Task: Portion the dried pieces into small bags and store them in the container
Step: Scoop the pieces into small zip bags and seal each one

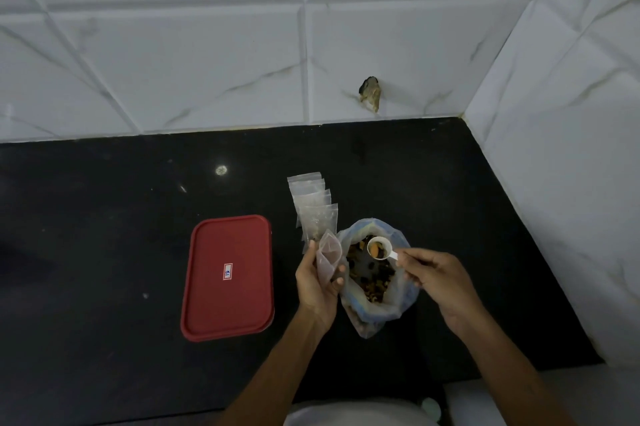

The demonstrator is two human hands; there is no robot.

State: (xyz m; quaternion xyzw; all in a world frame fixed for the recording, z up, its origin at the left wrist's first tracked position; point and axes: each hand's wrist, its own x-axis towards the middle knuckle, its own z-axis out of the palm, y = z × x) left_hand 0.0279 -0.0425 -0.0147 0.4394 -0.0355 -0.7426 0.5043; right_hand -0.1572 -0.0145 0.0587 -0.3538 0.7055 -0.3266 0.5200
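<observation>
While the left hand (317,281) grips a small clear bag (329,257) upright, thumb on one side and fingers curled round the other, I watch the right hand (434,275) pinch the handle of a white scoop (379,248) between thumb and fingertips. The scoop's bowl carries an orange piece and some dark ones. It hangs over the open mouth of the large plastic bag (398,304), just beside the small bag's top. I cannot tell from my feed whether the small bag has anything in it.

The large bag stands on the black countertop (104,217) between the two hands, its rim spread open, with a heap of brown, orange and dark dried pieces (372,283) inside. Just behind the left hand lies a fanned stack of small bags (313,207), each overlapping the next. The red-lidded container (227,304) sits closed to the left, well apart from the hands, with a small white label (227,271) at its centre. White marbled wall tiles (173,61) close off the counter at the back and on the right.
</observation>
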